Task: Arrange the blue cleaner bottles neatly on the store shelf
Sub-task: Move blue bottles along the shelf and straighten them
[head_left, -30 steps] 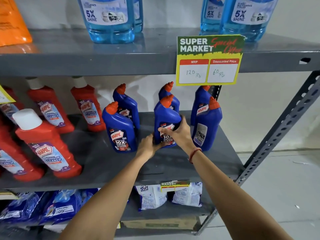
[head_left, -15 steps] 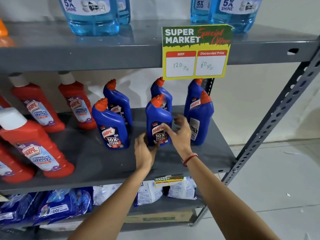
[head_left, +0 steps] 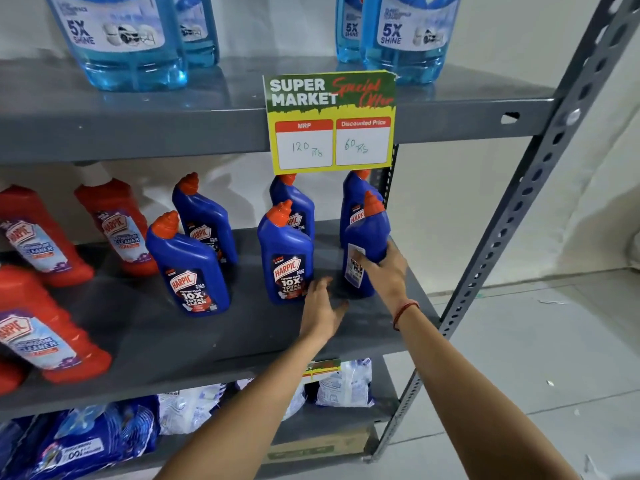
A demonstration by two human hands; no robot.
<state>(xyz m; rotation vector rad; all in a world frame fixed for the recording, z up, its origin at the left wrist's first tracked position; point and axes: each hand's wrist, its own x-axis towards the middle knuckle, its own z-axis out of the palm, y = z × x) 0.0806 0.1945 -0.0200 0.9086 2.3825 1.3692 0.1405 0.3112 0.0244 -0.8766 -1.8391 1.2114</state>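
Note:
Several blue cleaner bottles with orange caps stand in two rows on the grey middle shelf. In the front row are a left bottle, a middle bottle with its label facing me, and a right bottle turned so its back label shows. My right hand grips the lower side of the right front bottle. My left hand hovers open and blurred just right of the middle bottle's base, touching nothing. Behind them stand three more blue bottles, the back left one tilted.
Red bathroom cleaner bottles fill the shelf's left part. A yellow price sign hangs from the upper shelf, which holds clear blue liquid bottles. A perforated upright post bounds the right side. Packets lie on the lower shelf.
Both hands have left the middle front bottle. My right hand moved right and took hold of the right front bottle; my left hand slid right and opened.

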